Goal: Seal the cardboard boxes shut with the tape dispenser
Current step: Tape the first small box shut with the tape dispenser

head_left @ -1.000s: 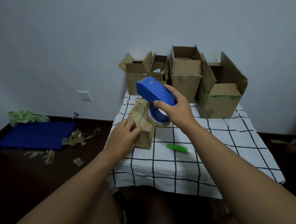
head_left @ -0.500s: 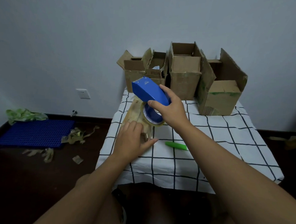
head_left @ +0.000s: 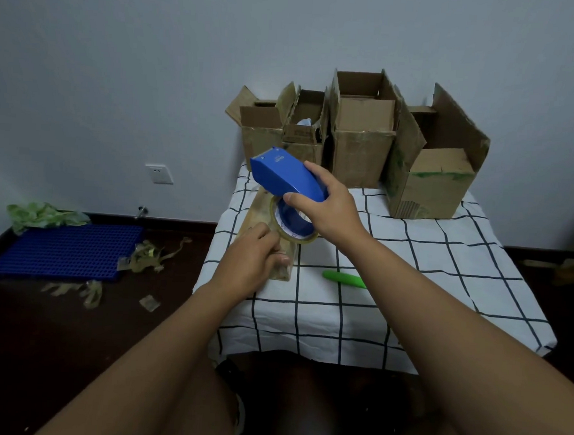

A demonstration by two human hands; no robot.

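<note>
Cardboard boxes (head_left: pixel 363 128) stand open along the far edge of the table (head_left: pixel 391 289), four in a row against the wall, flaps up. Far left on the dark floor lie a crumpled green bag (head_left: pixel 43 216), a blue grid mat (head_left: pixel 67 252) and scraps of used tape (head_left: pixel 147 255), with a wall socket (head_left: pixel 159 173) above them. On the table's near-left part lies a small flat box (head_left: pixel 262 216), taped over. The left hand (head_left: pixel 253 265) grips its near end, fingers curled over the top and thumb along the side. The right hand (head_left: pixel 326 209) holds the blue tape dispenser (head_left: pixel 286 179) tilted above that box, thumb and fingers wrapped around its body, the roll hanging below and hiding part of the box. A green utility knife (head_left: pixel 344 279) lies on the checked cloth just right of the small box, apart from both hands.
</note>
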